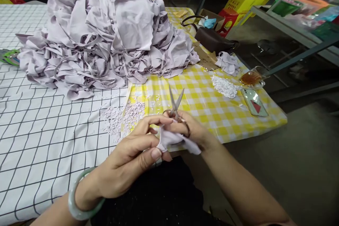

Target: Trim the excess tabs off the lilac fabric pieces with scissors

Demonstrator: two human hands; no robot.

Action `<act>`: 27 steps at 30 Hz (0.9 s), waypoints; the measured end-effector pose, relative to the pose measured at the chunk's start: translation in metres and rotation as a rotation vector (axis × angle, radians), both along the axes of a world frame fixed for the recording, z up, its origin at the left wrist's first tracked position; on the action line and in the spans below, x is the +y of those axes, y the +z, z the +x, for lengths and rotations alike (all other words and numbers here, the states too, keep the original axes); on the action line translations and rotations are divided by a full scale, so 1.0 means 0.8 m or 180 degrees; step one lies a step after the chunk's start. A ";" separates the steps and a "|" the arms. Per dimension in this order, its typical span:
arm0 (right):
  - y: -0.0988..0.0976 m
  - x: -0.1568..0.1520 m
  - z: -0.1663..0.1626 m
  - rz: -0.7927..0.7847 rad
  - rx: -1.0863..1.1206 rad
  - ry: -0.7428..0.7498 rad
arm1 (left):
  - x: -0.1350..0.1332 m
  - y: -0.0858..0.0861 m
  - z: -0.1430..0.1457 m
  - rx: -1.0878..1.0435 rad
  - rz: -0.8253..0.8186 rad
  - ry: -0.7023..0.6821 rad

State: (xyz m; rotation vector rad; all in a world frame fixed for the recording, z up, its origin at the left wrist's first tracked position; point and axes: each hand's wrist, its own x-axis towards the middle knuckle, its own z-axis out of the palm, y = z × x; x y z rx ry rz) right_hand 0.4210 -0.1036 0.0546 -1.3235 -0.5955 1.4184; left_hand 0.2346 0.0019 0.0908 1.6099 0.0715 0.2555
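My left hand (132, 159), with a pale green bangle on the wrist, pinches a small piece of lilac cloth (172, 143) between thumb and fingers. My right hand (194, 130) grips a pair of scissors (176, 107) by the handles; their blades point up and away, slightly apart. The cloth piece hangs between both hands at the table's near edge. Just beyond the hands lie small lilac cloth snippets (123, 116) scattered on the table.
A big heap of lilac cloth strips (106, 31) fills the table's far left. On the yellow checked cloth (209, 109) lie a white snippet pile (224, 86), a phone (254, 102), a glass of tea (251, 77), a dark bag (213, 39). Shelves stand at right.
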 end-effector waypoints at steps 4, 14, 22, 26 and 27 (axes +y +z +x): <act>-0.041 0.011 -0.070 0.0184 0.0243 0.0277 | -0.014 -0.026 -0.008 -0.0224 -0.1181 0.0742; -0.035 0.011 -0.066 0.0578 -0.2841 0.0450 | -0.009 -0.080 -0.046 0.0143 -0.0859 0.2002; -0.036 0.023 -0.067 0.0465 -0.3471 0.0772 | -0.001 -0.091 -0.045 0.0005 -0.0264 0.1913; -0.039 0.023 -0.066 0.0543 -0.3570 0.0764 | 0.002 -0.094 -0.044 -0.0025 -0.0076 0.1848; -0.039 0.023 -0.065 0.0559 -0.3571 0.0769 | 0.003 -0.095 -0.044 -0.0021 -0.0039 0.1834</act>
